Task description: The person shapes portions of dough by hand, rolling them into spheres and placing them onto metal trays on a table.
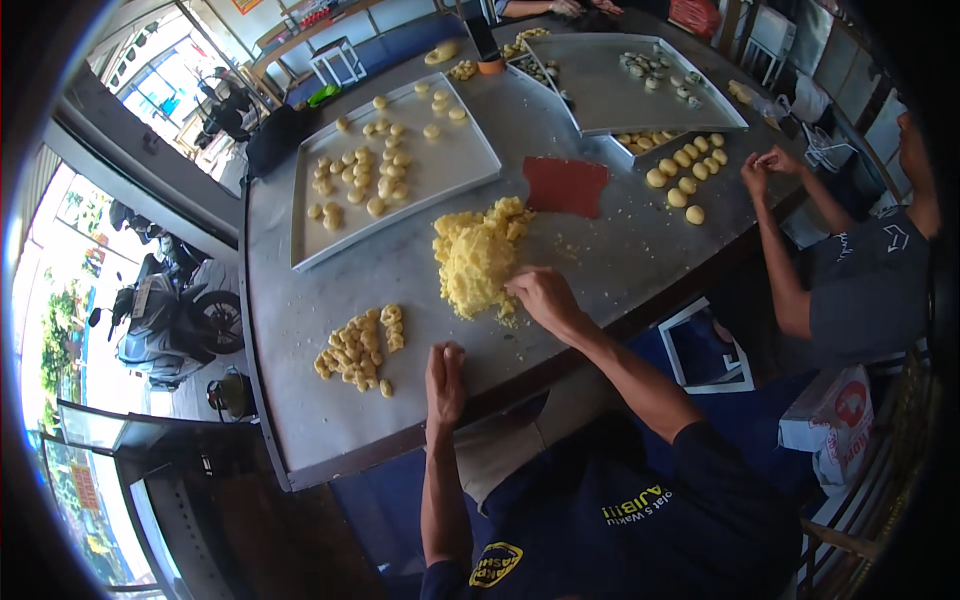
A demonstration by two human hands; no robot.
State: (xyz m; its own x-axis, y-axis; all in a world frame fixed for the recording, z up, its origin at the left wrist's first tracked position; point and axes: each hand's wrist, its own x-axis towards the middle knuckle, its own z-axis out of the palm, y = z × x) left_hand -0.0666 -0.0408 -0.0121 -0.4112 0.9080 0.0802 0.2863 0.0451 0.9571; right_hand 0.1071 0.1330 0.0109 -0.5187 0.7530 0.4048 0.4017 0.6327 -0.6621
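Note:
A heap of yellow crumbly mash [474, 258] lies on the metal table. My right hand [545, 300] is at the heap's right side, its fingers closed on a bit of the mash. My left hand [445, 382] is near the table's front edge with its fingers curled in; whatever it may hold is hidden. Left of it lies a cluster of small yellow lumps [352, 352], apart from the hand. A dark red flat sheet [566, 187] rests just behind the heap.
A tray [440, 158] of round dough balls stands at the back left. Another tray [620, 95] at the back right holds greyish pieces, with dough balls [686, 172] beside it. At the right, a co-worker's hands [770, 168] are over the table edge; another person's hands [585, 7] are beyond.

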